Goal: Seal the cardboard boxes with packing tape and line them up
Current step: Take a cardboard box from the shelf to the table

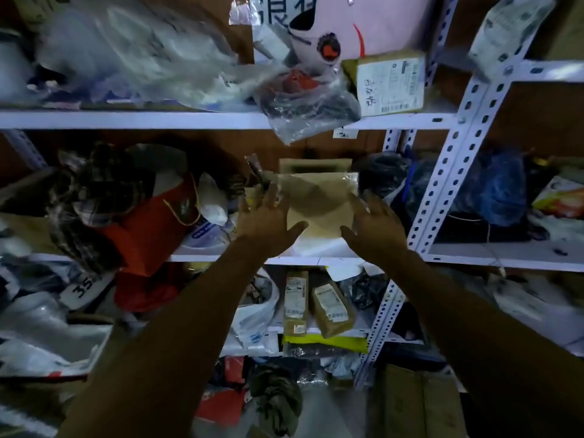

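Observation:
A small brown cardboard box point(319, 203) with clear tape across its top stands on the middle shelf point(221, 258), in front of another brown box point(314, 165). My left hand point(268, 222) is at the box's left side and my right hand point(376, 226) at its right side. Both hands have straight, spread fingers. Whether the palms touch the box I cannot tell.
White metal shelving point(448, 172) holds packed goods. A labelled box point(390, 83) and plastic bags point(303, 99) sit on the upper shelf. A red bag point(151, 226) stands left of the box, dark bags point(395, 178) to its right. Labelled parcels point(328, 306) lie on the lower shelf.

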Motion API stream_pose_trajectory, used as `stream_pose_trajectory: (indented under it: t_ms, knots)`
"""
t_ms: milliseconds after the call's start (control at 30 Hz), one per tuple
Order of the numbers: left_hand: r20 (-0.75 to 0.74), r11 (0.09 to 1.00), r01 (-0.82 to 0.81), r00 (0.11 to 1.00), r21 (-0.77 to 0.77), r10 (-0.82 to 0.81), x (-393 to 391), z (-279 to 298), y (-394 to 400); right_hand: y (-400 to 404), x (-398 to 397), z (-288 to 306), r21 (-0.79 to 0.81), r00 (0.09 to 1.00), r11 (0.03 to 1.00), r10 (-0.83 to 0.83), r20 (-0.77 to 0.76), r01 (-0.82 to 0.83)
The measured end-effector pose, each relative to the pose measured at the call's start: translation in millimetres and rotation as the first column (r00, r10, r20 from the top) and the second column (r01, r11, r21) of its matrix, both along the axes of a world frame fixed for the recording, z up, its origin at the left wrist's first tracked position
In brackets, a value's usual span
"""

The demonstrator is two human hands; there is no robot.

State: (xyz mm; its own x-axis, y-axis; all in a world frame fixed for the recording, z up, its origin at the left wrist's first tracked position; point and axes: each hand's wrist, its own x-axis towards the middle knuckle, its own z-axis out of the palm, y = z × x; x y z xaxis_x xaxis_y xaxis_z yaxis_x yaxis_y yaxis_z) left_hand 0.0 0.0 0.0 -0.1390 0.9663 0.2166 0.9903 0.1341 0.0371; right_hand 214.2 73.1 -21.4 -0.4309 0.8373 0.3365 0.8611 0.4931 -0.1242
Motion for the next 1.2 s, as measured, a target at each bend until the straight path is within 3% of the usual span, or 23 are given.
stream_pose_trajectory:
  t_ms: [100,200,300,367,433,500,567,667,833,967,1067,1200]
  knots:
    - [-0.014,0.999,0.005,1.000,0.038,-0.005,-18,-6,33,24,-13,-3,-0.107,0.993,0.992,-0.082,-0.088,0.073]
    - [0.065,0.989,0.042,0.997,0.145,-0.052,-35,-12,66,50,-24,-8,-0.130,0.971,0.986,-0.126,-0.203,0.101]
    - [0.257,0.964,0.010,0.963,0.267,-0.081,-49,-20,94,77,-30,-10,-0.165,0.908,0.984,-0.131,-0.398,0.070]
    - [0.552,0.940,-0.037,0.817,0.339,-0.167,-51,-29,110,95,-34,-15,-0.216,0.774,0.977,-0.138,-0.618,0.002]
    - [0.801,0.921,-0.126,0.544,0.370,-0.248,-49,-35,123,109,-43,-22,-0.334,0.571,0.937,-0.218,-0.791,-0.105]
    - [0.908,0.920,-0.197,0.323,0.339,-0.266,-46,-47,133,116,-51,-29,-0.430,0.429,0.872,-0.305,-0.850,-0.232]
    - [0.954,0.925,-0.255,0.183,0.280,-0.238,-42,-57,141,122,-56,-40,-0.455,0.332,0.826,-0.350,-0.876,-0.331]
    - [0.986,0.939,-0.302,0.064,0.164,-0.152,-31,-70,145,132,-60,-56,-0.443,0.252,0.822,-0.372,-0.893,-0.358]
    - [0.988,0.927,-0.350,-0.028,0.134,-0.154,-16,-85,151,139,-61,-74,-0.367,0.223,0.866,-0.305,-0.926,-0.340]
    - [0.987,0.927,-0.361,-0.081,0.103,-0.142,-14,-82,153,140,-64,-69,-0.386,0.165,0.848,-0.349,-0.922,-0.363]
    - [0.982,0.928,-0.370,-0.157,0.042,-0.107,-13,-74,148,137,-65,-65,-0.424,0.167,0.836,-0.390,-0.905,-0.348]
    - [0.975,0.940,-0.337,-0.191,0.047,-0.117,-14,-62,136,117,-64,-61,-0.445,0.167,0.837,-0.413,-0.895,-0.317]
